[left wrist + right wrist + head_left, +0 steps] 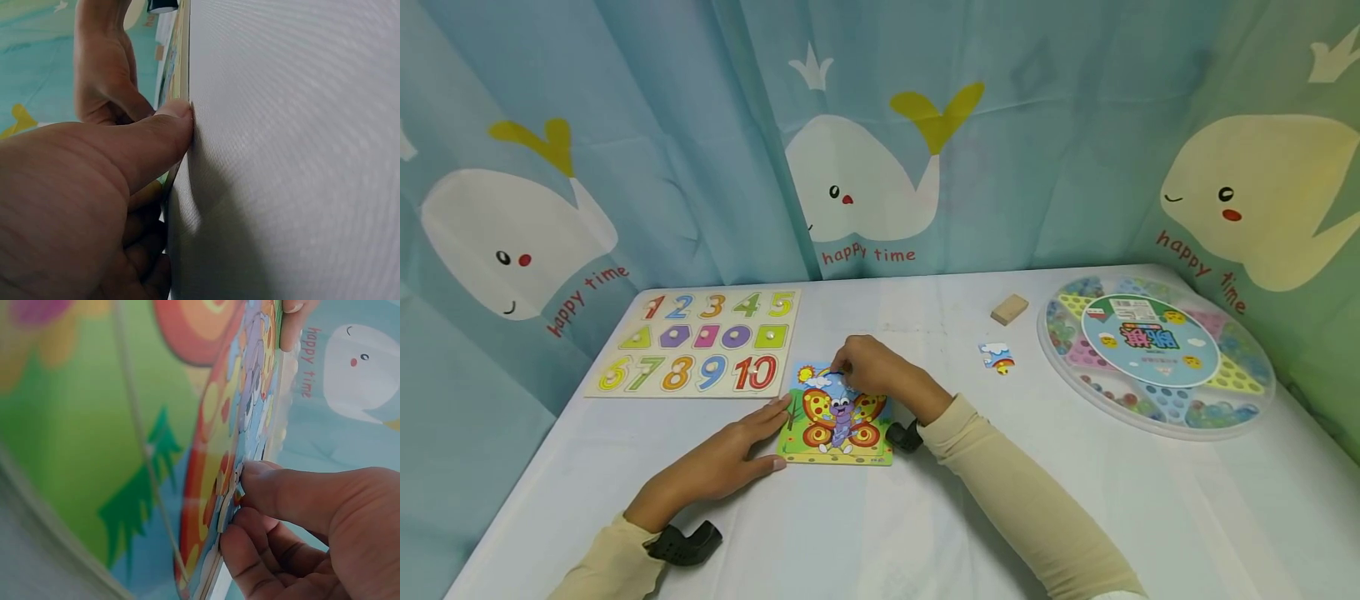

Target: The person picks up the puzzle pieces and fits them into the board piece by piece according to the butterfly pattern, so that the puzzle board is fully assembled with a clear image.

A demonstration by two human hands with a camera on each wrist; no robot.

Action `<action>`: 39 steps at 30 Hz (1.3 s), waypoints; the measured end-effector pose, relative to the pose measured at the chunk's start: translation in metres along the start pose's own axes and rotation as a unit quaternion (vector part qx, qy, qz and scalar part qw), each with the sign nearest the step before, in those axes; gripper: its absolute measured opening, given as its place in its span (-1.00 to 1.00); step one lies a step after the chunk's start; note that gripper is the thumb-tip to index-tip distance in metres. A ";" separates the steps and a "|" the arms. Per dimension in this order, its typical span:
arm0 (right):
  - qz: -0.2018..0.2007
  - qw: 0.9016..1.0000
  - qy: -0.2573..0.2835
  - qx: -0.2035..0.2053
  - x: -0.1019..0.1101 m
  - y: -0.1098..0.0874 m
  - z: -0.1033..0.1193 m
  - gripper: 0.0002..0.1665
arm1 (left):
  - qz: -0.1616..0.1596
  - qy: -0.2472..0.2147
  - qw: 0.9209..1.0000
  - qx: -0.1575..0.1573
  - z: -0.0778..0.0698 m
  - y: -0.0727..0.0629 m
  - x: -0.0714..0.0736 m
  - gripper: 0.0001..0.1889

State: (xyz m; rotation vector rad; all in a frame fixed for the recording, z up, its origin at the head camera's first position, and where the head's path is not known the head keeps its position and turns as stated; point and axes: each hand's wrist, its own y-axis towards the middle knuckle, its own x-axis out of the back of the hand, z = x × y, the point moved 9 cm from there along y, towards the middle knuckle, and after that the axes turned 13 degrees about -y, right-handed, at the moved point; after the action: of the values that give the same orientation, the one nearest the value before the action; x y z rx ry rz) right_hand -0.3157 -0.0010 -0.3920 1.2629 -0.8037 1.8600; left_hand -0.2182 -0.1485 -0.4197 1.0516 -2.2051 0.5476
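A butterfly jigsaw puzzle (pixel 842 425) in a square wooden tray lies on the white table. My left hand (pixel 722 460) rests beside it, with fingertips and thumb touching its left edge; in the left wrist view the thumb (pixel 147 140) presses against the tray's side. At the puzzle's top edge, my right hand (pixel 880 368) pinches a small puzzle piece (pixel 235 497) between thumb and fingers. That piece is mostly hidden by the fingers, right at the sky part of the picture. One loose puzzle piece (pixel 996 357) with clouds and a rainbow lies off to the right.
A wooden number and shape board (pixel 617 388) stands at the back left. Behind the loose piece is a small wooden block (pixel 1010 309). A round marble game case (pixel 1150 342) lies at the right. A whale-print curtain (pixel 715 200) hangs along the back.
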 end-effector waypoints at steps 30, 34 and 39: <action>-0.014 0.997 0.054 0.054 0.022 -0.021 -0.010 -0.80 | 0.001 0.002 1.000 0.005 -0.002 0.000 0.001 -0.27; -0.024 0.997 0.041 0.059 0.030 -0.025 -0.018 -0.79 | 0.001 -0.001 1.000 0.004 -0.001 -0.001 0.001 -0.27; -0.037 0.997 0.033 0.061 0.039 -0.032 -0.031 -0.80 | 0.002 -0.005 1.000 0.004 0.000 -0.001 0.001 -0.27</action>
State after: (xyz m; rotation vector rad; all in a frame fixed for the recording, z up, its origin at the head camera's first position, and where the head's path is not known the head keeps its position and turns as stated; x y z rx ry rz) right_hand -0.3130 0.0501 -0.3622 1.2808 -0.6087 1.9048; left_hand -0.2182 -0.1493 -0.4194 1.0565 -2.2168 0.5538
